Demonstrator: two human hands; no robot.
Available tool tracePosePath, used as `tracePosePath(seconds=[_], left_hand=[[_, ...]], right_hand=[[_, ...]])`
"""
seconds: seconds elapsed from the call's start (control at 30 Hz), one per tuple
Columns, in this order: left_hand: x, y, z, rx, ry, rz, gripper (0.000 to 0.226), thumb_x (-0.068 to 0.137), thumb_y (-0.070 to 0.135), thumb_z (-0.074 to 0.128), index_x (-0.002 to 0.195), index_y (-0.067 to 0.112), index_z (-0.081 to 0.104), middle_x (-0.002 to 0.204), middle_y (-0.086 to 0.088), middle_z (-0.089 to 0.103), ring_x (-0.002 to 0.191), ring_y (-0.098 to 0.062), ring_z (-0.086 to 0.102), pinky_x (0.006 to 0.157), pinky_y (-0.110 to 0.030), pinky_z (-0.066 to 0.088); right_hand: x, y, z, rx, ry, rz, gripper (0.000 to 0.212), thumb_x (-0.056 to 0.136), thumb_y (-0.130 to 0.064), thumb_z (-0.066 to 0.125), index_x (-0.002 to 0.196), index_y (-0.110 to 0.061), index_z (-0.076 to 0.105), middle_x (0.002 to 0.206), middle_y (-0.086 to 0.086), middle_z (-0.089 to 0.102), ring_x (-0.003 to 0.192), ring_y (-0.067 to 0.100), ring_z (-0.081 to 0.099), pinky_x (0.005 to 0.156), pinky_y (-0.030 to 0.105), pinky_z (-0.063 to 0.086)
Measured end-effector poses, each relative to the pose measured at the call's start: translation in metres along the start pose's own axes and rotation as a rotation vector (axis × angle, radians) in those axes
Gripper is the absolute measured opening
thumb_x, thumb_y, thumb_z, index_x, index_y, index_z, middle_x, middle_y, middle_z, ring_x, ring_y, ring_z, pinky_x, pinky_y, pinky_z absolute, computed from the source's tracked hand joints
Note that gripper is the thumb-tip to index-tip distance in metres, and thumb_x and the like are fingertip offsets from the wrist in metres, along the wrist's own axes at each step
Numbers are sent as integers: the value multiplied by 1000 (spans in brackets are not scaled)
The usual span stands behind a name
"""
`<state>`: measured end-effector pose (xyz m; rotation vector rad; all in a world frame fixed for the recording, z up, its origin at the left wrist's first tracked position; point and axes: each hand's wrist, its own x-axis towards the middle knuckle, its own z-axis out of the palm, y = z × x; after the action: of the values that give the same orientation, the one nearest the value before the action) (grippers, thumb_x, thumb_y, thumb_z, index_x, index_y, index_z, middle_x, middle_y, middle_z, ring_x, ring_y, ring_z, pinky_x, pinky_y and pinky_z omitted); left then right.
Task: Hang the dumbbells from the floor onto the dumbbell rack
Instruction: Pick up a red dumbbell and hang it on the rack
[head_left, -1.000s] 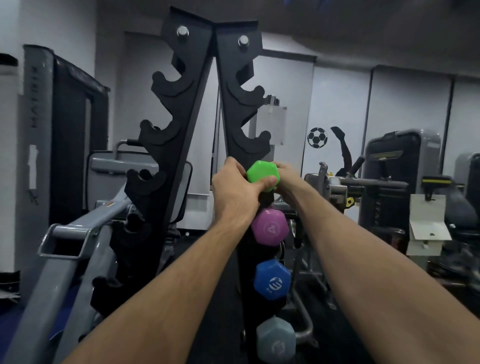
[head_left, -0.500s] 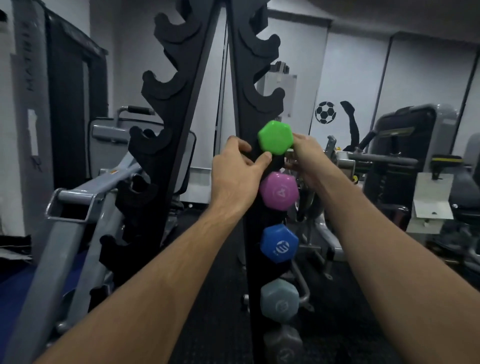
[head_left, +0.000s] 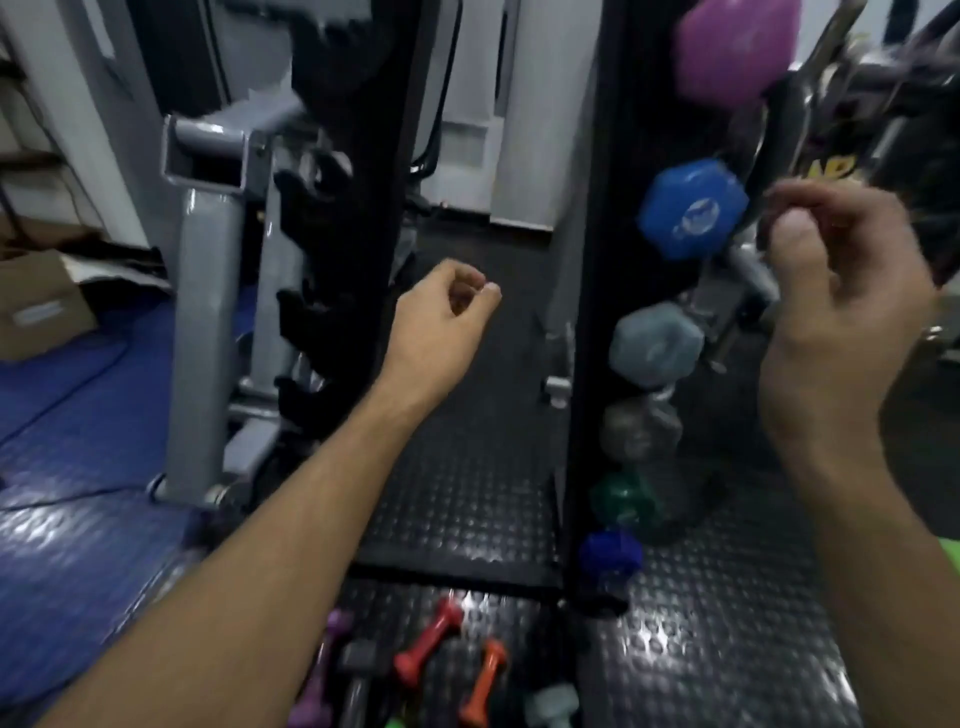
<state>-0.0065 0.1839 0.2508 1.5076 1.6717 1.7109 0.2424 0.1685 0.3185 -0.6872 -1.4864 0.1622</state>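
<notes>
The black dumbbell rack (head_left: 597, 291) stands ahead, its right upright carrying a purple dumbbell (head_left: 727, 52), a blue dumbbell (head_left: 691, 208), a grey dumbbell (head_left: 654, 343) and several darker ones lower down. On the studded floor at the bottom lie a red dumbbell (head_left: 428, 642), an orange dumbbell (head_left: 483, 683), a violet dumbbell (head_left: 319, 680), a dark grey one (head_left: 358, 670) and a pale grey one (head_left: 553, 704). My left hand (head_left: 441, 322) hangs in mid-air between the uprights, fingers loosely curled, holding nothing. My right hand (head_left: 841, 301) is raised to the right of the rack, loosely curled and empty.
A grey machine frame (head_left: 202, 291) stands left of the rack's left upright (head_left: 332, 218). A cardboard box (head_left: 36, 306) sits on the blue mat (head_left: 72, 519) at far left. Gym machines crowd the upper right behind the rack. Black studded flooring (head_left: 727, 623) spreads below.
Both hands have let go of the green dumbbell on the rack and dropped away from it. The view has tilted sharply down, bringing the floor dumbbells into sight.
</notes>
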Motion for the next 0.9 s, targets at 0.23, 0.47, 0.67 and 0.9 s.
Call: tracePosePath(seconds=[0.23,0.47,0.67,0.9], left_hand=[[-105,-193,13,303,-271,-465,6,92,29,67,94,24,68,87,3,71,90,-20,68,78,-29,49],[-220,-318,30,461,-461,-843,18,89,20,63,99,12,75,106,-12,76,103,-29,71,91,-34,56],[-248,-369,46,784,-703,-731,35,84,25,66,118,17,71,116,-12,72,113,-32,67,95,-38,56],[-259,-402,61,1128,-908,-478,40,93,38,65,124,13,66,130,-10,67,128,-32,49,107,-43,34]], right_hand=[[-208,82,35,-23,-562,361,12,100,-18,64,109,-17,73,100,-6,74,91,11,70,82,22,52],[-362,208,89,-303,-1110,782,9,93,-23,71,94,-32,72,84,-14,72,78,5,67,74,23,50],[-429,264,139,-437,-1264,862,29,93,-33,69,117,-16,74,112,3,76,101,19,70,92,35,55],[-481,293,171,-422,-1413,777,39,79,-35,81,110,-14,67,104,6,65,100,26,63,81,29,43]])
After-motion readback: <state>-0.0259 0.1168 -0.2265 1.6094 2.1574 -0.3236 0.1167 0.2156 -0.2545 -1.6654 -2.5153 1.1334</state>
